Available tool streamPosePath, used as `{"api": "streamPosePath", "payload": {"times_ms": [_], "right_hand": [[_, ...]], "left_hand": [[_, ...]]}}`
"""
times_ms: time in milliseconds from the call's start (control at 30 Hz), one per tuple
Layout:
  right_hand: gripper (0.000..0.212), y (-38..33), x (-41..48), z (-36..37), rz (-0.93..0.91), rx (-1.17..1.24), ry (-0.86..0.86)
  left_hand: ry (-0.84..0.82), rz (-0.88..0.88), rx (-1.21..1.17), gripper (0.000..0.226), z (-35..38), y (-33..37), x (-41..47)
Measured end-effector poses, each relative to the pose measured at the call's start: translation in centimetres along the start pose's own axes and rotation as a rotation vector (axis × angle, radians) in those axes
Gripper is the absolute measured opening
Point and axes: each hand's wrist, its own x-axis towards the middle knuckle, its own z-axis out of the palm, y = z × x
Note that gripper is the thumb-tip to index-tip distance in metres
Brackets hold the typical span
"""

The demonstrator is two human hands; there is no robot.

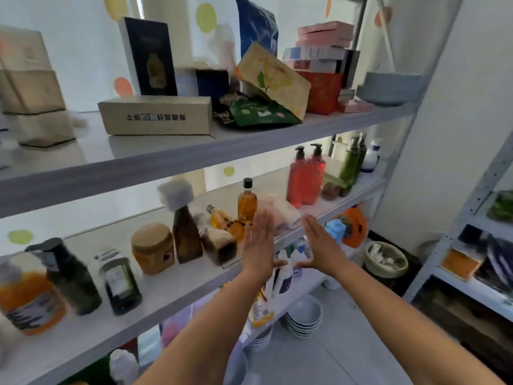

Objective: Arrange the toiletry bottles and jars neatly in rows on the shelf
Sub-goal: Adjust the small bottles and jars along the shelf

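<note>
The middle shelf (172,290) carries toiletries. From the left stand an orange pump bottle (27,298), a dark pump bottle (69,276), a small dark jar (119,282), an amber jar (152,247) and a brown bottle with a white square cap (184,226). An amber bottle (247,201) stands upright; a smaller amber one (224,219) lies tilted beside it. Two red pump bottles (305,176) and green bottles (352,159) stand further right. My left hand (258,245) and my right hand (323,245) are flat and empty, palms facing each other, in front of a pale blurred pack (283,212).
The top shelf (249,140) holds boxes and snack bags. Below the middle shelf are more bottles and stacked bowls (304,319) on the floor. A basket (385,259) sits by the wall. A second rack (472,218) stands at the right.
</note>
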Motion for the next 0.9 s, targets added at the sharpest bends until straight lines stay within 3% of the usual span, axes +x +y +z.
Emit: {"api": "streamPosePath", "payload": {"times_ms": [500,733,900], "right_hand": [[0.12,24.9,10.5,-3.4,0.154,0.019,0.009],[0.12,38.6,16.5,-7.2,0.065,0.026,-0.041],[0.124,44.3,21.0,-7.1,-0.014,0.049,-0.098]], "left_hand": [[-0.059,0.147,-0.039,0.131,9.4,18.2,22.8],[-0.063,-0.051,-0.133,0.119,12.4,27.8,32.4],[-0.063,-0.219,-0.14,0.119,14.0,29.4,35.7]]}}
